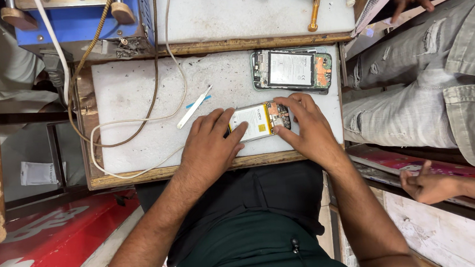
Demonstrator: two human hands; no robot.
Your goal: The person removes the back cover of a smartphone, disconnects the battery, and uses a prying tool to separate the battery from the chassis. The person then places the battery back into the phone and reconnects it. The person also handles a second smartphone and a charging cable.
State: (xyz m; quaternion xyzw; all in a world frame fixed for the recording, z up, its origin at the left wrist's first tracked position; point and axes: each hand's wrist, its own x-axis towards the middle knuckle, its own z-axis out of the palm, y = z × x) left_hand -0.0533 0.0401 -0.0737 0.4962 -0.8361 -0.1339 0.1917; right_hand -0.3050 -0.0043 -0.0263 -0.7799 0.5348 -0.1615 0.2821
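Item: opened phone, back cover off, white battery and circuit board exposed, lying flat near the front edge of the white surface. Left hand rests palm-down at its left end, fingers half curled, fingertips pressing the battery edge; right hand cups its right end, fingers bent over the board side, thumb at the lower edge. Both hands grip it lightly, neither fully closed. Handling, judged: light, stiff, thin, probably slippery on the smooth top; exposed board and battery fragile, so best held by the long side rims. Nearby: second opened phone with green frame just beyond it; white tweezers and blue pick to the left; cream cable and brown cable looping across the surface; blue machine at the far left; brass screwdriver farther back. Another person's hand and pale jeans crowd the right side.
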